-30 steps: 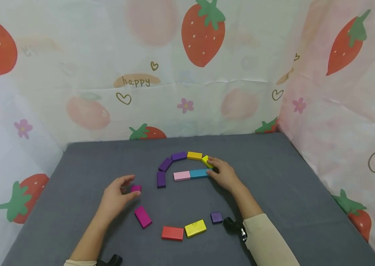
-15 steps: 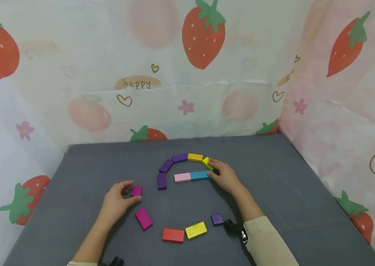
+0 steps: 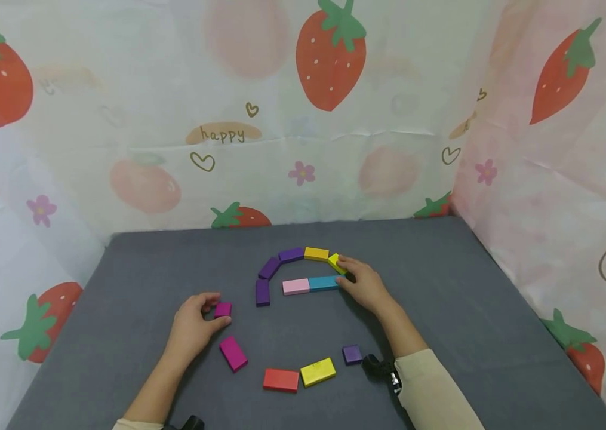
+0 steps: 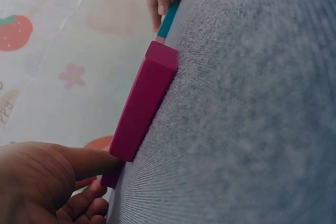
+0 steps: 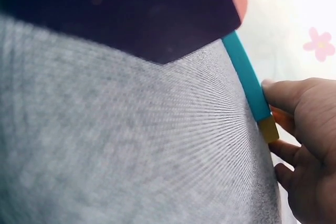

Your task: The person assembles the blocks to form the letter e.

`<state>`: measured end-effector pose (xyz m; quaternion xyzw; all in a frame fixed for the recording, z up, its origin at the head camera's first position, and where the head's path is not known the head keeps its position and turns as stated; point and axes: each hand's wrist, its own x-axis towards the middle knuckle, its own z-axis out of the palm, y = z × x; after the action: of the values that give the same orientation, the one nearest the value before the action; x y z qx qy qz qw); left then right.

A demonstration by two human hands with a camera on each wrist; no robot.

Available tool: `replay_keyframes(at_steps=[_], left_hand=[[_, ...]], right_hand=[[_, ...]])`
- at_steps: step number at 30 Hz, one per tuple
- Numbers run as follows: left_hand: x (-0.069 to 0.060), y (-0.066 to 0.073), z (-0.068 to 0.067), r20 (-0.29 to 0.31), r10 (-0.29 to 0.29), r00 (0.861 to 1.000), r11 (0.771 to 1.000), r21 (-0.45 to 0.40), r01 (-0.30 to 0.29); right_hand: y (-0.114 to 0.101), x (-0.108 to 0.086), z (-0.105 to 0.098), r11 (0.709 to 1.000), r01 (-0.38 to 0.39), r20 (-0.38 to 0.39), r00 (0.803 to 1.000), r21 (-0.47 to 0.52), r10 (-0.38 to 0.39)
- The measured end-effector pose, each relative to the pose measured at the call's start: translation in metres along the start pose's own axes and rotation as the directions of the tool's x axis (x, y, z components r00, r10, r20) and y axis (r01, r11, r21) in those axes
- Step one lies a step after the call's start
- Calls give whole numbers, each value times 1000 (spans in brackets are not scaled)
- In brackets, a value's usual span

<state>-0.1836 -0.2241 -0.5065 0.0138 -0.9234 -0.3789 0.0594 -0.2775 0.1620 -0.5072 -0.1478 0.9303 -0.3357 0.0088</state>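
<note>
A strawberry-print backdrop (image 3: 388, 77) stands behind the grey table (image 3: 442, 298), over which both hands reach.

The left hand (image 3: 193, 325) has its thumb and fingers bent round the far magenta block (image 3: 222, 309), a narrow pinch. The right hand (image 3: 365, 288) curves round the far yellow block (image 3: 335, 261), thumb tip at the blue block (image 3: 323, 283); how firmly it grips, I cannot tell.

The step in hand looks like setting these two blocks in line with their neighbours. The next move probably calls for a careful release that nudges nothing.

The far yellow block slants down to the right, its lower end under the fingers. It follows the orange block (image 3: 316, 254), which lies crosswise, and the three purple blocks (image 3: 269, 267), which curve round to point towards the person. The blue block and pink block (image 3: 295, 287) lie end to end, crosswise, inside that arch.

The far magenta block seems to point away from the person, though the thumb hides its near end. Below it the near magenta block (image 3: 233, 353) slants down to the right; the red block (image 3: 281, 380) lies crosswise, the near yellow block (image 3: 318, 372) tips up to the right. Smallest is the squarish purple piece (image 3: 351, 355).
</note>
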Motion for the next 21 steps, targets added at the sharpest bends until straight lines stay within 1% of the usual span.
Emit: replay_keyframes(at_steps=[6,14,21], left_hand=[[-2,0,-1,3,9,1000,1000,1,-9],[-1,4,3,4,-31,1000,999,25,31],[-1,2,2,-7,-9,1000,999,38,9]], right_hand=[[-1,0,0,1000,-9,-1,1000,-6,9],[-2,-1,-1,1000,-19,4,1000,5,19],[-1,-1,0,1000,-10,5,1000,-3,10]])
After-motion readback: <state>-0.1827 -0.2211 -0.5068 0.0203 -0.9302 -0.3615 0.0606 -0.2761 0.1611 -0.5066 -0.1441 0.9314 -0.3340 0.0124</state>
